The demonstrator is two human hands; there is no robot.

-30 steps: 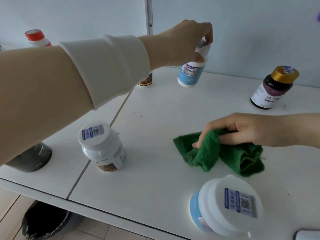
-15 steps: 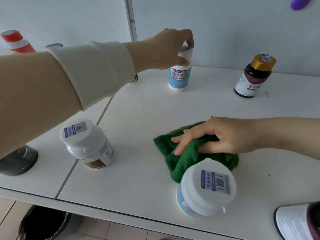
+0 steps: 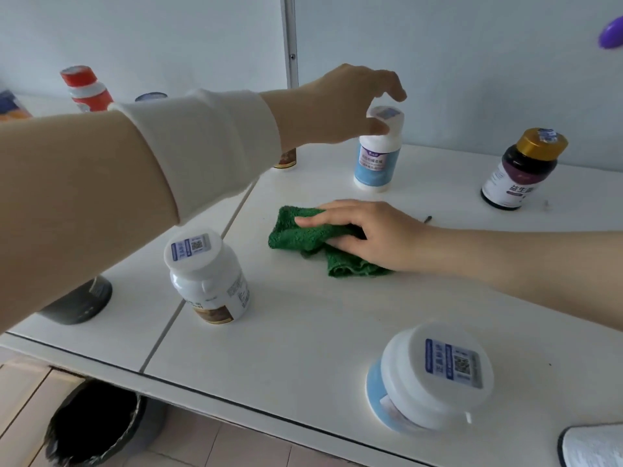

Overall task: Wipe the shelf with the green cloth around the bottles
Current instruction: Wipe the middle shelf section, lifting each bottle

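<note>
The right hand (image 3: 371,234) presses flat-fingered on the green cloth (image 3: 300,234), which looks soft and limp and is best pinned under the palm. The left hand (image 3: 340,106) arches over a bottle (image 3: 376,163); whether it grips the cap is unclear.

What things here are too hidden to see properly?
Head view only.
Dark jar: mostly behind the left arm.
Brown-labelled bottle: only its base shows under the left arm.
Dark-edged thing: cut off by the bottom right corner.
Purple thing: cut off by the right edge.
Left hand: whether it grips the blue-labelled bottle's cap is unclear.
</note>
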